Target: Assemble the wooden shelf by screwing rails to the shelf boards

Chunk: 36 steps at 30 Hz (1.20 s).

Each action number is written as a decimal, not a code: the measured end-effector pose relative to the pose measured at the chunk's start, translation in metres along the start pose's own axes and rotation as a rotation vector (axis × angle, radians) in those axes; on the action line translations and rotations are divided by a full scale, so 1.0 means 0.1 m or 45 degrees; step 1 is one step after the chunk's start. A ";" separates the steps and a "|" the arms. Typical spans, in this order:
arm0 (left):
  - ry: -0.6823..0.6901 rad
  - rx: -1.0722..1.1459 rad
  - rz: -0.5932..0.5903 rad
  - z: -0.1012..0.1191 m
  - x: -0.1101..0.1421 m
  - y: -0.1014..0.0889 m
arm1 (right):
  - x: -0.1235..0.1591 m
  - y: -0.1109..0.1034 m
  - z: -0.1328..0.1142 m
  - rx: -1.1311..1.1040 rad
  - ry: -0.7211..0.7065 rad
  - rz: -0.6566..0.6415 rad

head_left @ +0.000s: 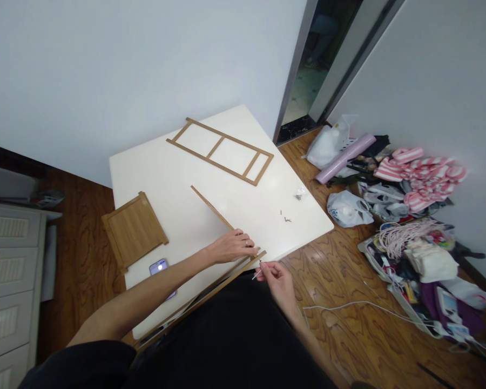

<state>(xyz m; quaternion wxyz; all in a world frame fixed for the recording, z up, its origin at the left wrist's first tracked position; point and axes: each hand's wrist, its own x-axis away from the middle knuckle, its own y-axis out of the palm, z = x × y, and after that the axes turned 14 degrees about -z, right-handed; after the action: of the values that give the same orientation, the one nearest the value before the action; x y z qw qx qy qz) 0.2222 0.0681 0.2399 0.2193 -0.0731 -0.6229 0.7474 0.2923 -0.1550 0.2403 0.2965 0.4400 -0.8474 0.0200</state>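
My left hand (234, 246), a ring on one finger, is closed on the end of a wooden frame (227, 280) at the table's near edge. The frame's long rail runs down-left in front of my body. Another thin wooden piece (208, 204), seen nearly edge-on, extends from under that hand across the table. Pinched in my right hand (277, 281) is a thin pale rod (256, 274), beside the frame's end. A tiny dark piece, perhaps a screw, shows at the rod's upper end; whether they touch I cannot tell.
On the white table (154, 162) lie a ladder-like wooden frame (214, 150), a wooden panel (135, 229), a phone (159, 266), several screws (287, 219) and a small clear bag (298, 193). Bags and boxes (421, 265) crowd the right-hand floor, with a white cable (356, 303).
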 end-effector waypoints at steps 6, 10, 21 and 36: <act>-0.010 -0.024 0.020 0.00 -0.01 -0.01 | -0.02 0.04 -0.08 -0.579 0.214 0.017; -0.008 -0.028 0.012 0.00 -0.02 -0.02 | 0.00 0.06 -0.03 -0.614 0.137 0.037; -0.011 -0.014 0.010 -0.01 -0.03 -0.01 | 0.10 0.06 0.13 0.068 -0.202 0.046; 0.029 -0.030 -0.036 -0.03 -0.03 -0.05 | -0.08 0.07 0.10 -0.160 -0.107 0.264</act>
<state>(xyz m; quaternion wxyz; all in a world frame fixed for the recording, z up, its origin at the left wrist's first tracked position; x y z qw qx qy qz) 0.2267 0.0701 0.2434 0.2360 -0.0755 -0.6302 0.7359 0.2863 -0.1478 0.2295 0.2840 0.3310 -0.8996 -0.0210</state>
